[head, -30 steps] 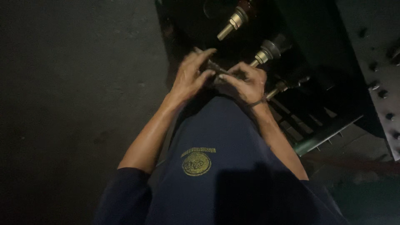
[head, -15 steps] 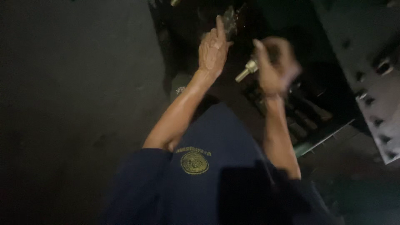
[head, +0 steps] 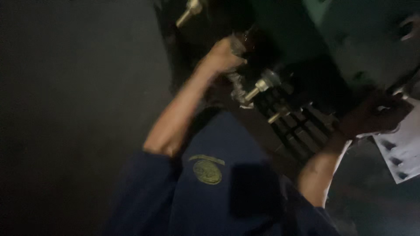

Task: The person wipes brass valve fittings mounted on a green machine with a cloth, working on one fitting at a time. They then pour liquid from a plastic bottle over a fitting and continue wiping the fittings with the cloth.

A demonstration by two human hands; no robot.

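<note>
Left hand (head: 221,57) clenches grey rag (head: 238,87); right hand (head: 372,118) grip unclear beside white perforated plate (head: 404,150).

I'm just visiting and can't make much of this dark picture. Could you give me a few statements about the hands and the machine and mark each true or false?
1. The left hand is closed on a greyish rag. True.
2. The two hands touch each other. False: the right hand is far off, at the dark green machine.
3. A brass-coloured fitting sticks out below the left hand. True.
4. The person wears a white shirt. False: the shirt is dark blue.
</note>
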